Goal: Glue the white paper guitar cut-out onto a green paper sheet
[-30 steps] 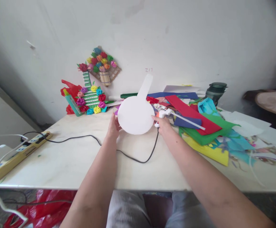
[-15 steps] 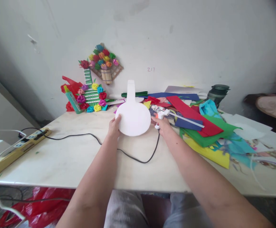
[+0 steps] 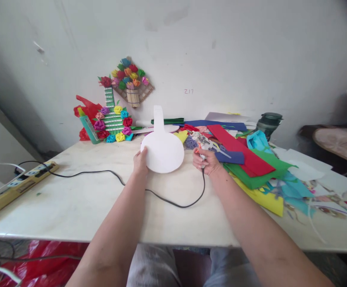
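My left hand [image 3: 140,161] grips the left edge of a white cutout [image 3: 163,153], thumb on top; its round body has a straight strip sticking up from it. To the right, my right hand [image 3: 208,161] is closed around the handle of a white glue gun [image 3: 202,139], with a pale stick jutting out of its back. From the handle a black cord [image 3: 179,206] runs across the table under my left forearm. The gun's nozzle points up and left, apart from the cutout.
At the left lies a yellow power strip [image 3: 20,185]. Behind stand a green glue bottle [image 3: 89,128] and a flower-trimmed craft piece [image 3: 113,121]. Colored sheets, including a red one [image 3: 242,153], pile up at the right near a dark bottle [image 3: 269,124]. A red plastic bag [image 3: 42,259] is below.
The glue gun in my right hand has turned and moved away from the cutout's right edge. The cutout stays in my left hand; the view has shifted slightly.
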`<state>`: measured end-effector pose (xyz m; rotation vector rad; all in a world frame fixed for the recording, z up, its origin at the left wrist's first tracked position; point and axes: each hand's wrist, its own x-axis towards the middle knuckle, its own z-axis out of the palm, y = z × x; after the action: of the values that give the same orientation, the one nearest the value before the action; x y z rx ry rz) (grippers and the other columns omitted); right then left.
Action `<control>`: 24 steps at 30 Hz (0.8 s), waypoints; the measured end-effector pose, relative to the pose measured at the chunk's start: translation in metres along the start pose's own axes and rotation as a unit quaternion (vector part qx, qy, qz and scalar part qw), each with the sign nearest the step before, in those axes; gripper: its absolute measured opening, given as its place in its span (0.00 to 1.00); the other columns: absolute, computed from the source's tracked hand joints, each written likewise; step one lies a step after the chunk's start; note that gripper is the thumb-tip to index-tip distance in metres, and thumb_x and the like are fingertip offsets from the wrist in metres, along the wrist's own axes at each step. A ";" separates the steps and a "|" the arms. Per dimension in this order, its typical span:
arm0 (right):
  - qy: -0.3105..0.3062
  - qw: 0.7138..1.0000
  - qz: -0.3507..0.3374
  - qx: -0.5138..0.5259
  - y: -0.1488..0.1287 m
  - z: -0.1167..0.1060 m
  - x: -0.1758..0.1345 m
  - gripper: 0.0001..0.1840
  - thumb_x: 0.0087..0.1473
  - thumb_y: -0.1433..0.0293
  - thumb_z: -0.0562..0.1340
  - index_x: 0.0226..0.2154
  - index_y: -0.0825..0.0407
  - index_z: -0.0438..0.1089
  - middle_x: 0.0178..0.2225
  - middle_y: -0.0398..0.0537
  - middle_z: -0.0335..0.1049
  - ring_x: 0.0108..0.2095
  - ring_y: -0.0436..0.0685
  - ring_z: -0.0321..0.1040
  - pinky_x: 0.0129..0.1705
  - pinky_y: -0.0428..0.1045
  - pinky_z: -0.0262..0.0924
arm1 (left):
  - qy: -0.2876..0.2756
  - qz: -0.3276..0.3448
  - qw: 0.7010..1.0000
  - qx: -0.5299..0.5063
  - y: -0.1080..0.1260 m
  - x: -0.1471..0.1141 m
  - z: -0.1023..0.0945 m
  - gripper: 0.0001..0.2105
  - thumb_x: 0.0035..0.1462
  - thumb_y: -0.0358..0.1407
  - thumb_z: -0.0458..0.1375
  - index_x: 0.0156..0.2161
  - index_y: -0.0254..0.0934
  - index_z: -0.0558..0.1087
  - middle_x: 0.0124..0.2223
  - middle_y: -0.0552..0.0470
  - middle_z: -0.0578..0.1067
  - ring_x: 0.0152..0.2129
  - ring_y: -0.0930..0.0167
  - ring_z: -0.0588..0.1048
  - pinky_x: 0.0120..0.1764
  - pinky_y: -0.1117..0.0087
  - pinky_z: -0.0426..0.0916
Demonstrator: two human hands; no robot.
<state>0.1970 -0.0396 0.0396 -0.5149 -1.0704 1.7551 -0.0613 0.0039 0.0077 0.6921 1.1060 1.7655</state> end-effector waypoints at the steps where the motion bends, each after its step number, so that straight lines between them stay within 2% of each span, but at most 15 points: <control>1: -0.019 1.000 0.009 -0.021 0.000 0.001 -0.002 0.06 0.44 0.67 0.57 0.25 0.53 0.63 0.11 0.33 0.52 0.08 0.41 0.35 0.13 0.41 0.43 | 0.001 0.002 1.000 0.003 0.000 -0.001 0.000 0.13 0.43 0.38 0.60 0.35 0.31 0.70 0.31 0.45 0.74 0.24 0.68 0.74 0.32 0.64 0.70; 8: -0.039 0.991 0.032 -0.122 0.002 0.002 -0.006 0.12 0.43 0.59 0.57 0.24 0.52 0.61 0.07 0.33 0.50 0.08 0.43 0.41 0.13 0.41 0.42 | 0.007 0.005 1.000 0.005 0.004 -0.005 0.002 0.14 0.41 0.39 0.61 0.33 0.30 0.70 0.29 0.45 0.74 0.24 0.67 0.74 0.30 0.65 0.70; 12: -0.077 0.988 0.025 -0.131 0.002 0.002 -0.006 0.13 0.37 0.59 0.60 0.21 0.52 0.60 0.06 0.33 0.49 0.07 0.43 0.42 0.13 0.41 0.42 | -0.005 0.002 1.000 -0.008 0.008 -0.011 0.005 0.14 0.41 0.39 0.61 0.32 0.30 0.70 0.27 0.46 0.74 0.23 0.67 0.74 0.29 0.65 0.70; 14: -0.093 0.987 0.023 -0.131 0.002 0.003 -0.006 0.13 0.38 0.59 0.59 0.20 0.52 0.59 0.06 0.33 0.49 0.07 0.43 0.42 0.12 0.41 0.42 | -0.012 -0.001 1.000 -0.014 0.009 -0.014 0.006 0.13 0.41 0.38 0.61 0.32 0.30 0.70 0.26 0.47 0.74 0.23 0.67 0.74 0.29 0.65 0.70; 19: -0.083 0.986 0.035 -0.144 0.004 0.003 -0.005 0.16 0.42 0.57 0.57 0.19 0.52 0.59 0.05 0.33 0.47 0.06 0.44 0.42 0.13 0.42 0.42 | -0.025 0.003 1.000 -0.014 0.007 -0.015 0.007 0.15 0.40 0.40 0.61 0.32 0.30 0.70 0.26 0.47 0.74 0.22 0.66 0.74 0.28 0.65 0.70; 24: -0.088 0.982 0.048 -0.160 0.005 0.003 -0.004 0.16 0.36 0.57 0.59 0.18 0.52 0.59 0.04 0.33 0.47 0.06 0.43 0.41 0.12 0.41 0.42 | -0.039 0.014 0.999 -0.019 0.005 -0.014 0.006 0.16 0.40 0.41 0.62 0.33 0.30 0.71 0.27 0.47 0.74 0.23 0.67 0.74 0.29 0.66 0.70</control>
<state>0.1937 -0.0453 0.0365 -0.6235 -1.4884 1.7448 -0.0528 -0.0070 0.0152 0.7497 1.0125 1.7648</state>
